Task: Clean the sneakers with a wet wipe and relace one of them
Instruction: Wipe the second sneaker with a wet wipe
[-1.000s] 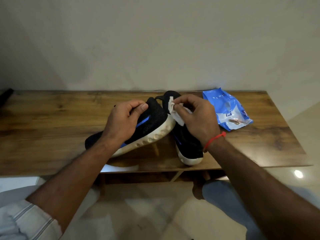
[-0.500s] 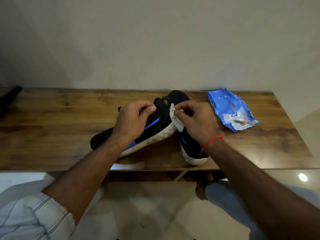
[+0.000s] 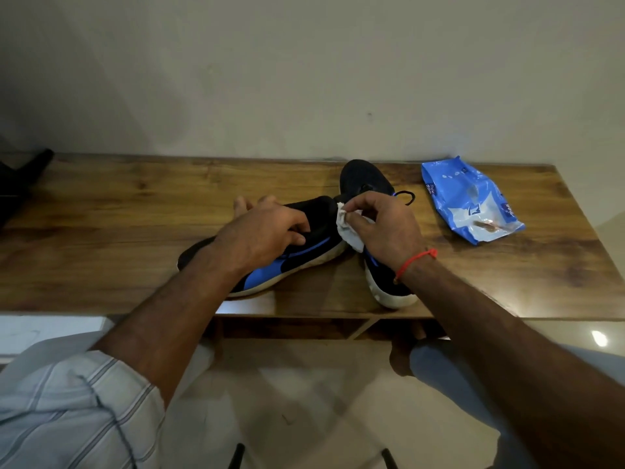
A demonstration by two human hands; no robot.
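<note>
On the head view I see my left hand (image 3: 267, 231) gripping the nearer black-and-blue sneaker (image 3: 270, 265), lying on the wooden counter (image 3: 118, 214). My right hand (image 3: 385, 228) pinches a white wet wipe (image 3: 346, 230) at what looks like its toe. The second sneaker (image 3: 365, 184) stands just beside; a blue wipes pack (image 3: 470, 201) lies right.

On the wooden counter (image 3: 101, 231) lie two black sneakers with blue stripes and white soles. The left hand (image 3: 260, 235) grips the near sneaker (image 3: 294, 262) across its upper, thumb curled at the collar. The right hand (image 3: 389, 231) (a red thread circles its wrist) pinches a crumpled white wet wipe (image 3: 346, 228) against that sneaker's end. The second sneaker (image 3: 368, 187) lies partly under the right hand. A blue wipe packet (image 3: 470, 201) lies apart, to the right.
</note>
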